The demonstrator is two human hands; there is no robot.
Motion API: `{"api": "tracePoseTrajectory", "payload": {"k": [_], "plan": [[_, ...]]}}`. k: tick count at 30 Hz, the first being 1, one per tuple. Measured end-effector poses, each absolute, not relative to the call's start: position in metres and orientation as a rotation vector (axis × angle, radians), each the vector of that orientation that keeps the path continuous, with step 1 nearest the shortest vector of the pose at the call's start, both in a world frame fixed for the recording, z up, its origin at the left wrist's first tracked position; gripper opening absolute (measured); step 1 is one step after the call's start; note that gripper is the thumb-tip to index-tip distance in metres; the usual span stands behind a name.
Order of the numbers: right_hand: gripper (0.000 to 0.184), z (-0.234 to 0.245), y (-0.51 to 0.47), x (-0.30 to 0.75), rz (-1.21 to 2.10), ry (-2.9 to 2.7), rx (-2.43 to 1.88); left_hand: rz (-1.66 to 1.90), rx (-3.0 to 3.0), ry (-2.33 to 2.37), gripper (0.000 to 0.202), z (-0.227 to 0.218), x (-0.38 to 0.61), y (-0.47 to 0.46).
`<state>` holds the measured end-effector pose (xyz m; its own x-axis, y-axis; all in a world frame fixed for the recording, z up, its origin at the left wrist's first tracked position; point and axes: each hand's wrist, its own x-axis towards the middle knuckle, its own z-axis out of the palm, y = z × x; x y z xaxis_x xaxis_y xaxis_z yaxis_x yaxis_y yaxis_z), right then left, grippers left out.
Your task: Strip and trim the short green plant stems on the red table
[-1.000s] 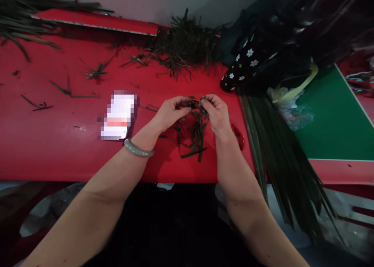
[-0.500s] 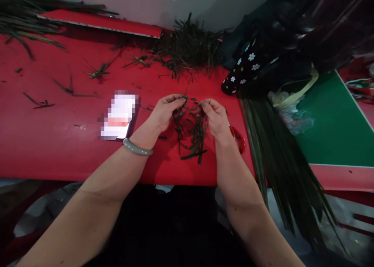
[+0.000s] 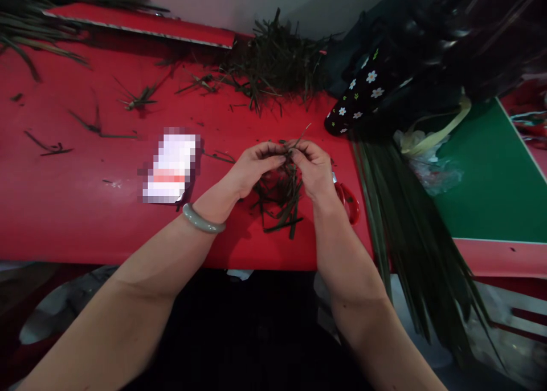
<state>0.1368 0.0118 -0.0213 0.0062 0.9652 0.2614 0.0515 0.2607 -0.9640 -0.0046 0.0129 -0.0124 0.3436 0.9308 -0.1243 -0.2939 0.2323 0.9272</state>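
My left hand (image 3: 262, 162) and my right hand (image 3: 311, 166) meet over the red table (image 3: 128, 225), fingertips almost touching. Both are closed in a pinch on a thin dark-green leaf strip (image 3: 304, 133), whose pale end sticks up past the right fingers. How the strip runs between the fingers is hidden. Below the hands lies a loose heap of cut leaf scraps (image 3: 280, 200). Beside my right wrist are red-handled scissors (image 3: 351, 204), partly covered by the arm.
A lit phone (image 3: 171, 168) lies left of my hands. Behind are a pile of leaf clippings (image 3: 282, 60) and a red board (image 3: 141, 26). Long green leaves (image 3: 401, 225) hang over the front edge at right, near a black flowered object (image 3: 356, 100) and a green board (image 3: 496, 197).
My hands have come together from a small gap, the left moving right. The strip's end now points up to the right. The view has shifted slightly.
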Motion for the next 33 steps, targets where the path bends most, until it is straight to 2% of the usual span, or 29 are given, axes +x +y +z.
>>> {"api": "tracePoseTrajectory", "payload": {"k": [6,19,27,33], "plan": [[0.008,-0.0223,0.0127,0.1353,1.0,-1.288,-1.083,0.948,0.955,0.831,0.013,-0.0113,-0.0043,0.0117],[0.02,-0.0203,0.0121,0.133,1.076,-1.121,-1.111,0.942,0.902,0.824,0.019,-0.0124,-0.0061,0.0127],[0.017,-0.0179,0.0139,0.1374,1.078,-1.003,-1.133,1.204,1.034,0.977,0.014,-0.0175,-0.0017,0.0157],[0.017,-0.0199,0.0123,0.132,1.076,-1.08,-1.177,1.239,1.4,1.063,0.031,-0.0142,-0.0008,0.0094]]}}
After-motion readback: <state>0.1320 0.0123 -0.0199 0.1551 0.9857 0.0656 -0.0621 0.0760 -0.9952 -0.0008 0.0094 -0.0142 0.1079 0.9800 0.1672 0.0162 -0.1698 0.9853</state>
